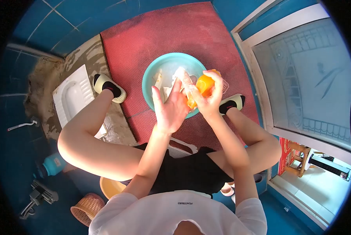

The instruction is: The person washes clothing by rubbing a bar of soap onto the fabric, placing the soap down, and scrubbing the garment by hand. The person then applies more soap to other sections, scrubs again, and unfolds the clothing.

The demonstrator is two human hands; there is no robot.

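My left hand [170, 109] is palm up over the near side of a turquoise basin [147, 85], its fingers spread. Just right of it, my right hand [210, 98] has its fingers wrapped round an orange object [204, 85], perhaps a bottle or soap. More orange shows between the two hands. Inside the basin lies white cloth [181, 73], partly hidden by the fingers. The basin stands on a red mat [160, 35].
A white squat toilet [74, 96] is on the left. Lower left are a blue-green container [54, 163], a woven basket [87, 208] and a yellow basin [112, 188]. An open doorway at right shows a wooden stool [297, 159].
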